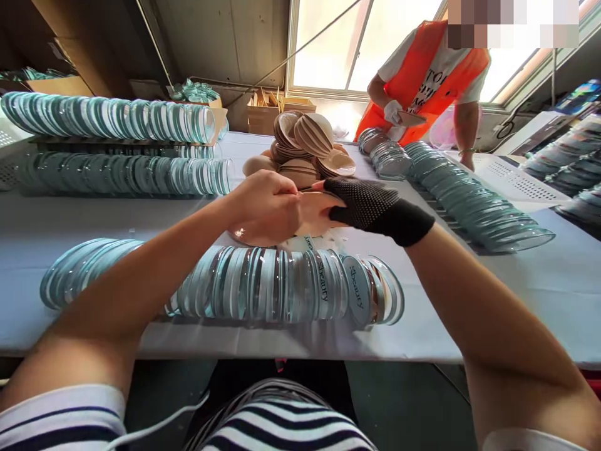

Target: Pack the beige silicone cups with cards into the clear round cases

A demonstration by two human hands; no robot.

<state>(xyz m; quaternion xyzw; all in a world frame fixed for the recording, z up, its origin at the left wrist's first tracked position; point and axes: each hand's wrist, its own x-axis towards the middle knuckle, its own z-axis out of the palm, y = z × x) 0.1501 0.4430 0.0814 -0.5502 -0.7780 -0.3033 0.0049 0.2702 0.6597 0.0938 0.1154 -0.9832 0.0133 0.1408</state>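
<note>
Mid-assembly by the look of it: left hand [267,207] bare, fingers pinched together on a thin tool or strip at the edge of a beige disc [317,213]. Right hand [370,207] in a black mesh glove, fingers clamped on that disc, just above the table [516,294]. Right behind a row of glass lids [263,291]. Next probably needs a steady grip and careful lining up.
</note>
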